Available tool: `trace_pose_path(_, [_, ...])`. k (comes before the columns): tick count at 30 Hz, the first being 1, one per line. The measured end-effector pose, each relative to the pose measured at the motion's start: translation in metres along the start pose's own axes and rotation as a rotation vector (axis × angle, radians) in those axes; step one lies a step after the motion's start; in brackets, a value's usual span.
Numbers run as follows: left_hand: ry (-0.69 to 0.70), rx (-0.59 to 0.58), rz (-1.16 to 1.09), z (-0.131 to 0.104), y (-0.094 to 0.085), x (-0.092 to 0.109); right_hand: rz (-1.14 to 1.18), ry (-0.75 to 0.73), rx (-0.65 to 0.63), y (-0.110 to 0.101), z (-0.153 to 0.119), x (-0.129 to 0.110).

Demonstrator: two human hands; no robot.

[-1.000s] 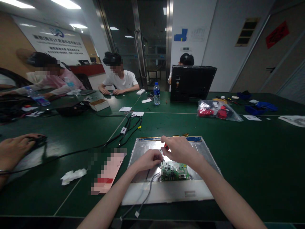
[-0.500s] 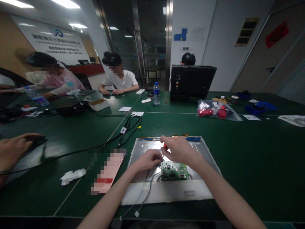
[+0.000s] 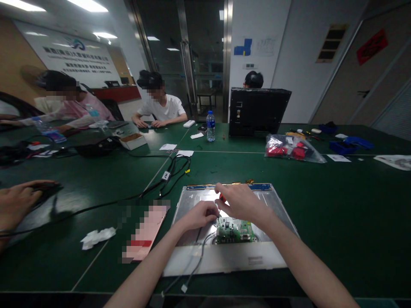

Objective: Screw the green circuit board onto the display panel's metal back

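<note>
A metal-backed display panel (image 3: 276, 222) lies flat on the table in front of me, with a green circuit board (image 3: 234, 232) on its back. My right hand (image 3: 245, 203) is closed around a screwdriver with a red handle (image 3: 222, 197), its thin shaft pointing down to the board's upper left corner. Beside that tip, my left hand (image 3: 203, 214) has its fingers pinched together; what is between them is hidden. Thin grey cables (image 3: 201, 256) run from the board's left side over the panel's near edge, ending in a white connector (image 3: 184, 288).
A pink case or sheet (image 3: 149, 231) and crumpled tissue (image 3: 98, 238) lie left of the panel. Black cables (image 3: 128, 197) cross the table. Another person's hand (image 3: 19, 201) rests at far left. Farther back stand a water bottle (image 3: 210, 127), a black monitor (image 3: 260, 112) and a plastic bag (image 3: 292, 149).
Hardly anything differs. My right hand and the red handle have shifted very slightly left; my left hand, the board and the panel stay in place.
</note>
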State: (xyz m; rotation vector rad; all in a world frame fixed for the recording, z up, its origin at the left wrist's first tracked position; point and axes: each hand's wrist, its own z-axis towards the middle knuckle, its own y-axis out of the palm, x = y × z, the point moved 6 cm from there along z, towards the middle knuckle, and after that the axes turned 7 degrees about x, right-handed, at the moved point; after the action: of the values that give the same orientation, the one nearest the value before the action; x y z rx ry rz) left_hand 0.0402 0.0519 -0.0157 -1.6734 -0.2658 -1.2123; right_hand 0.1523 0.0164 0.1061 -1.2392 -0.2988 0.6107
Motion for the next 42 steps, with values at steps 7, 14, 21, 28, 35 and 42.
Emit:
trace_pose_path(7, [0.003,0.007,-0.019,-0.0002,0.0004,-0.0002,0.015,-0.012,-0.007,-0.0025,-0.0011,-0.0008])
trace_pose_path(14, [0.001,-0.005,-0.029,-0.0001,0.0015,-0.0014,-0.035,0.009,-0.029,0.0013,0.0009,0.0013])
trace_pose_path(21, [0.006,0.007,-0.026,-0.0002,0.0001,-0.0007,-0.037,-0.005,-0.004,-0.0018,-0.0003,-0.0015])
trace_pose_path(28, [0.018,-0.001,-0.021,0.0001,0.0017,-0.0039,-0.047,0.011,0.004,0.0018,-0.0002,0.0027])
trace_pose_path(35, [0.033,0.024,-0.004,0.0002,-0.0014,0.0003,-0.005,-0.049,0.048,-0.0058,-0.0008,-0.0041])
trace_pose_path(42, [0.043,0.014,-0.007,-0.0005,0.0008,0.0004,-0.041,0.013,0.002,0.0001,-0.0001,0.0019])
